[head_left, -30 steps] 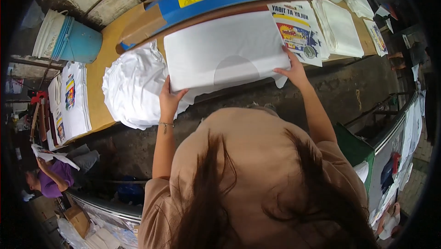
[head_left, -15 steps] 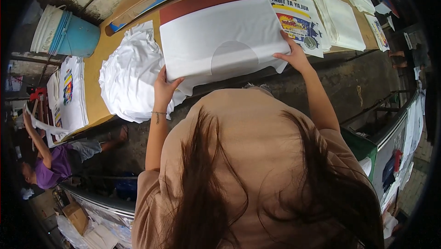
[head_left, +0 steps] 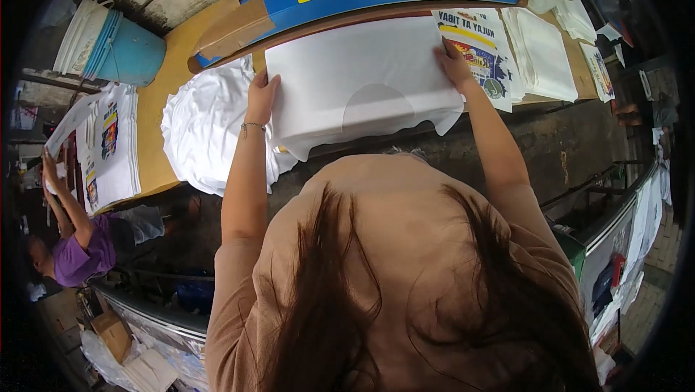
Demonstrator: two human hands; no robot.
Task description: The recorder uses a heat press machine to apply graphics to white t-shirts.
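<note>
A white shirt (head_left: 355,66) with a darker semicircle near its front edge lies stretched flat beneath the front of a blue press-like machine (head_left: 275,8) with a yellow label, a thin red strip showing behind it. My left hand (head_left: 264,88) grips the shirt’s left edge, thumb on top. My right hand (head_left: 452,66) grips the opposite edge, its fingers partly hidden. A crumpled pile of white cloth (head_left: 203,124) lies left of my left hand. Printed sheets (head_left: 470,28) and stacked white sheets (head_left: 543,66) lie beyond my right hand.
Printed white shirts (head_left: 119,160) are stacked at the table’s (head_left: 156,138) left end, near nested buckets (head_left: 130,52). A person in purple (head_left: 83,254) at far left holds white cloth. A dark railed counter (head_left: 601,262) stands at right, behind me.
Both my hands have moved farther up the shirt’s side edges. The red band seen half a second ago is mostly covered. The person in purple has raised the cloth higher.
</note>
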